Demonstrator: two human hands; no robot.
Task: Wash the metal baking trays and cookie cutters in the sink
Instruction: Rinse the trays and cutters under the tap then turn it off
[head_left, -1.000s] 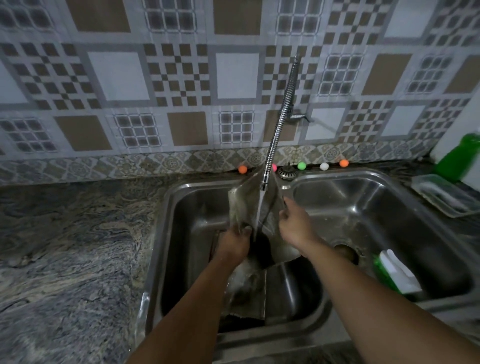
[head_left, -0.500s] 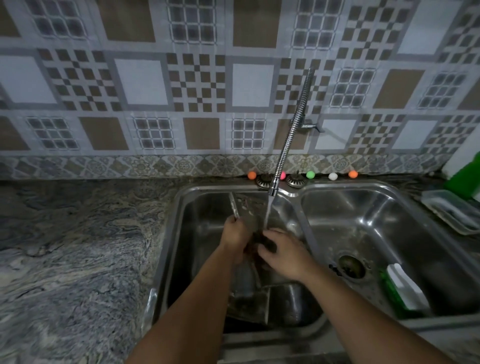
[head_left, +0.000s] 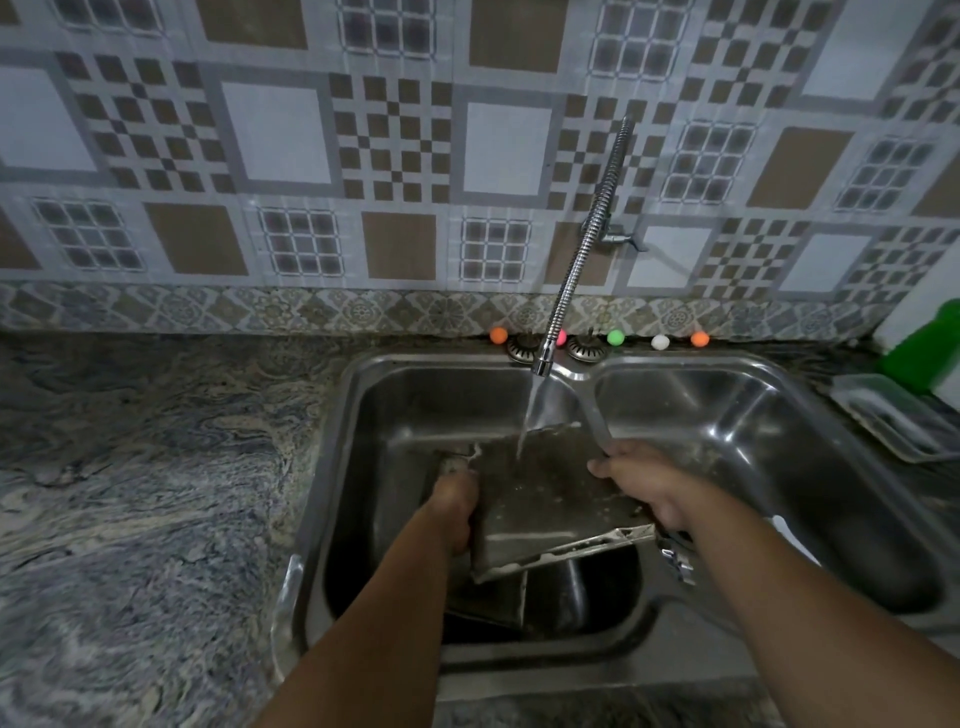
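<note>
Both hands hold one metal baking tray (head_left: 550, 499) over the left basin of the double sink (head_left: 332, 447), tilted so the far edge sits under the water stream (head_left: 532, 410) from the flexible faucet (head_left: 587, 239). Likely reason for the tilt: water hits the top and sheets down the flat face toward the person, carrying the residue off into the basin.

Left hand (head_left: 452, 512) grips the tray's left edge, fingers curled round it, clamped on. Right hand (head_left: 649, 486) holds the right edge, fingers wrapped over the rim, thumb side hidden; reads as clamped on the tray too. A hand on each opposite side keeps the wet sheet steady and lets it be angled.

Tray: thin rectangular sheet metal, dull dark face with pale specks and whitish crust along the near rim and the upper left corner. Looks slippery when wet; edges thin.

Second tray (head_left: 493, 597) lies lower in the same basin, partly under the held one, dark and flat. Cookie cutters not clearly visible.

Sink is brushed stainless, rounded corners, glossy reflections. Faucet is a ribbed chrome gooseneck, wall mounted. Desk (head_left: 130, 493) is swirled grey-blue stone. Small coloured balls (head_left: 615, 338) line the ledge behind the sink. Clear plastic container (head_left: 883, 415) and green bottle (head_left: 930, 348) sit at right. Wall is patterned tile.

Judged stage: rinsing, more pieces left.
</note>
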